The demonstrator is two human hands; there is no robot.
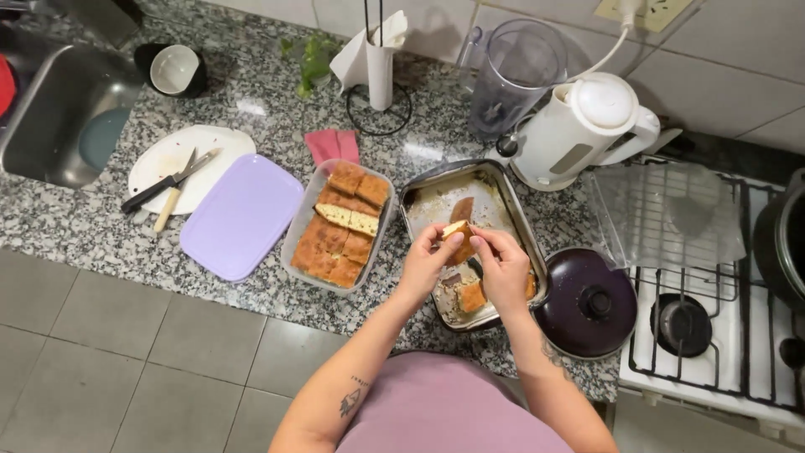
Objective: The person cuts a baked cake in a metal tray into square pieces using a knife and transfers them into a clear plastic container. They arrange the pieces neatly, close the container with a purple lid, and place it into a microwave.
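Above the baking tin, a slice of cake is pinched between the fingertips of the left hand and the right hand, both closed lightly on it. A soft, crumbly slice like this is best kept level and supported from both sides, with gentle pressure so that it is not crushed. Another piece is left in the tin, below the hands. Just to the left, a clear container is nearly filled with slices, and its purple lid is laid beside it. A dark pot lid rests to the right.
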